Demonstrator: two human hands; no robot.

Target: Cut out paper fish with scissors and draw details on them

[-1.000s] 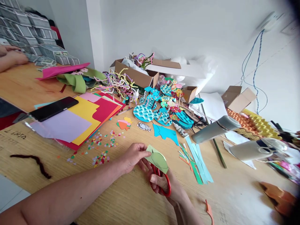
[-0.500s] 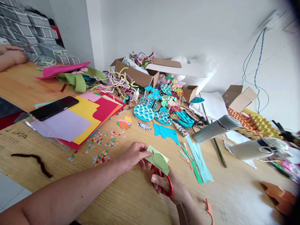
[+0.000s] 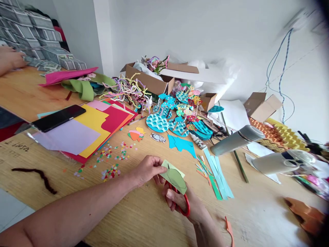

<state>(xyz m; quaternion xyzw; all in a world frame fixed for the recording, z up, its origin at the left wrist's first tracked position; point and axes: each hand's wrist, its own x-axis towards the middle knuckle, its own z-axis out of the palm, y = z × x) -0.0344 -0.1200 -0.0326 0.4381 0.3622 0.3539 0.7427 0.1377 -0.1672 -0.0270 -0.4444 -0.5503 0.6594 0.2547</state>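
Between thumb and fingers, my left hand (image 3: 149,170) pinches the left edge of a green paper piece (image 3: 174,177) that bears a drawn curved outline. My right hand (image 3: 177,199) is wrapped round the handles of red scissors (image 3: 186,206) below the paper. The blades are mostly hidden beneath the sheet. Left of my hands, small coloured paper bits (image 3: 111,172) lie scattered. Beyond them are orange and yellow fish-shaped cutouts (image 3: 136,134), a small grey-and-white drawn cutout (image 3: 157,138) and a blue paper piece (image 3: 182,145).
Coloured sheets (image 3: 95,128) with a black phone (image 3: 60,117) lie left. Blue wavy crafts (image 3: 157,122) and a cardboard box (image 3: 144,80) stand behind. Right are paper strips (image 3: 218,175), a grey bottle (image 3: 233,140) and a white bottle (image 3: 272,163). Another person's hand (image 3: 11,59) shows far left.
The green paper has tilted slightly, its lower right corner a little further right. My hands keep nearly the same place. The other person's hand has shifted slightly left.
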